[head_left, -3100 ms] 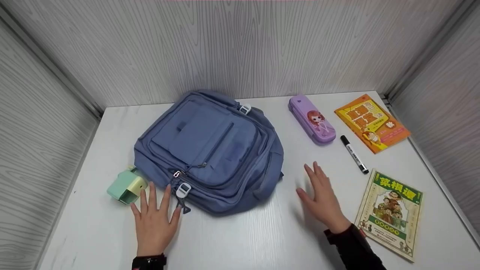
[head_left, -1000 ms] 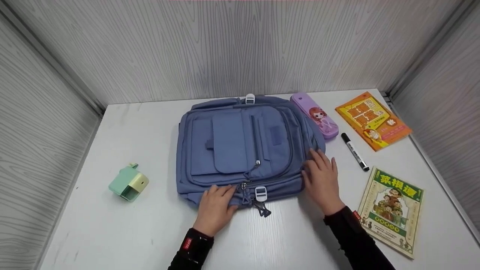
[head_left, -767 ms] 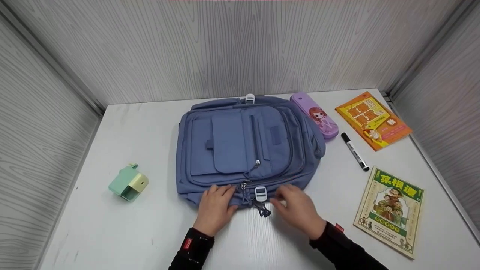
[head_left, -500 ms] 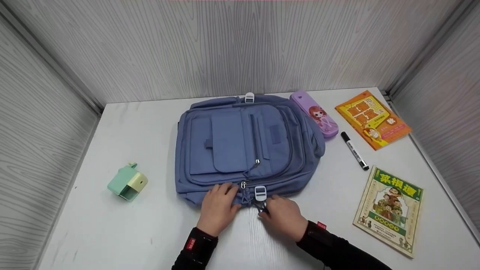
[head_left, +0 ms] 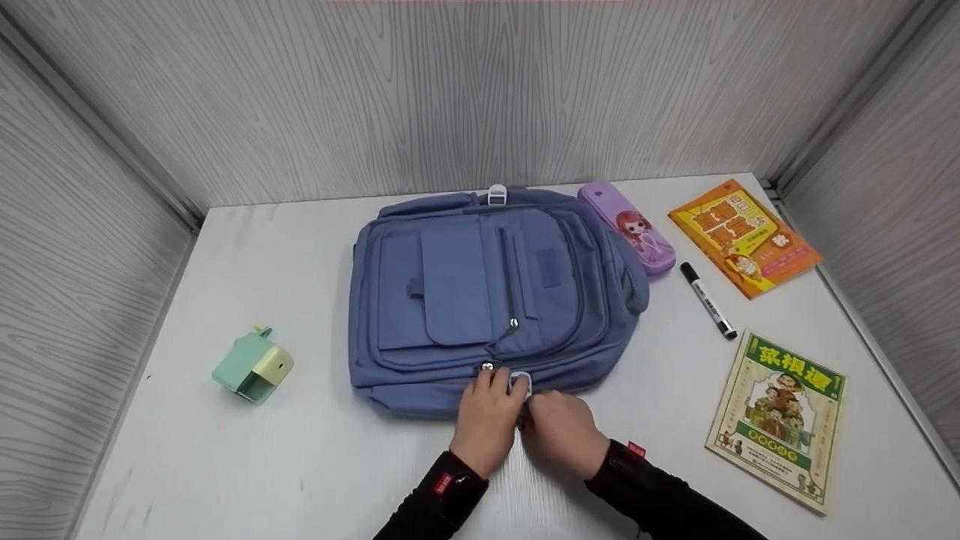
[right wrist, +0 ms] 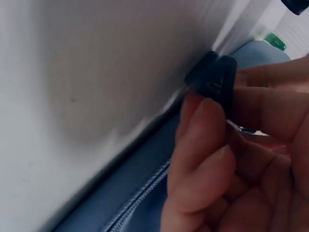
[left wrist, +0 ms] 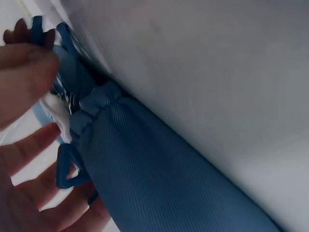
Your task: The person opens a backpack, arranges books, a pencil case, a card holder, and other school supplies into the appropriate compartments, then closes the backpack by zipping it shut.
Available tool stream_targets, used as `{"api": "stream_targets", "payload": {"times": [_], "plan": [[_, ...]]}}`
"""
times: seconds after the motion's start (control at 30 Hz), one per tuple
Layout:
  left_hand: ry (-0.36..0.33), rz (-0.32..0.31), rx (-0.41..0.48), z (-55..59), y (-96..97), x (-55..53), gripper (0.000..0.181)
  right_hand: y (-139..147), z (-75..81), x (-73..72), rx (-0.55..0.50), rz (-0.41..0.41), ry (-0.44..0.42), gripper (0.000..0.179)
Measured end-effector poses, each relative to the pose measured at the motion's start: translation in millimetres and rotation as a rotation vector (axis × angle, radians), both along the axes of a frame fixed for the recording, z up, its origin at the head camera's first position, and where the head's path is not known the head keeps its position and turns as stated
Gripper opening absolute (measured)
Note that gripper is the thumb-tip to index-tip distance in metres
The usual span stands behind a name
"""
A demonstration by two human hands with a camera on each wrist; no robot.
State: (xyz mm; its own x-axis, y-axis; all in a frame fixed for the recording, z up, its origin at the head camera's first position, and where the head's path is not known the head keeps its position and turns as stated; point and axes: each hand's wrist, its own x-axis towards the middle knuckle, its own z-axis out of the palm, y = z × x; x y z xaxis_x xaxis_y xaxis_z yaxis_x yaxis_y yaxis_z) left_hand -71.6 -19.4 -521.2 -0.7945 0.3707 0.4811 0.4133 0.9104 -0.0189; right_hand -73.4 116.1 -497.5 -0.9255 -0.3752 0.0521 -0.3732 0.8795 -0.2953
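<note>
A blue backpack [head_left: 457, 285] lies front side up on the white table, with zippers along its near side. My left hand [head_left: 486, 421] holds its near edge by the white buckle [head_left: 520, 383]; in the left wrist view the thumb [left wrist: 31, 79] is on one side and the fingers below. A loose triangular zipper pull [left wrist: 70, 166] hangs near those fingers. Right beside it, my right hand [head_left: 562, 433] pinches dark blue zipper pulls [right wrist: 216, 79], seen between thumb and fingers in the right wrist view. The hands partly hide the buckle and pulls in the head view.
A purple pencil case [head_left: 630, 229] touches the backpack's far right side. Further right lie a black-and-white marker [head_left: 708, 300], an orange book [head_left: 745, 238] and a green-and-cream book [head_left: 778, 420]. To the left stands a mint pencil sharpener [head_left: 252, 366]. Grey panels wall the table.
The backpack has been turned and shifted right, up against the pencil case. My right hand has come from its right end to the zipper pulls; my left hand has slid right to the buckle.
</note>
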Motion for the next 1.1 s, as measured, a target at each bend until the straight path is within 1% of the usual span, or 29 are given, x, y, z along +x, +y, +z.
{"api": "stream_targets", "payload": {"times": [0.1,0.27,0.37,0.47,0.6,0.73,0.83,1.1], "plan": [[0.036,0.024,-0.015,-0.5,4.2,-2.9,0.033,6.0,3.3,-0.9,-0.034,0.023,0.020,0.027],[0.045,0.014,-0.014,0.1,4.2,-5.4,0.029,19.3,6.4,-4.5,-0.050,0.034,0.045,0.032],[0.032,-0.007,-0.014,1.8,3.3,-5.0,0.028,28.3,7.7,-7.3,-0.050,0.031,0.014,0.036],[0.001,-0.027,-0.026,4.7,0.7,-5.4,0.029,38.0,11.2,-10.0,-0.055,0.010,-0.031,0.040],[-0.048,-0.063,-0.039,9.7,-7.9,-5.2,0.031,52.4,16.7,-12.1,-0.068,-0.037,-0.095,0.042],[-0.070,-0.086,-0.051,10.8,-18.7,-5.9,0.033,67.4,19.1,-14.1,-0.069,-0.085,-0.146,0.042],[-0.067,-0.097,-0.041,9.8,-26.9,-7.4,0.034,76.4,20.8,-14.5,-0.076,-0.110,-0.162,0.041],[-0.049,-0.138,0.034,5.4,-46.7,-10.1,0.032,90.9,28.4,-13.4,-0.087,-0.152,-0.171,0.039]]}}
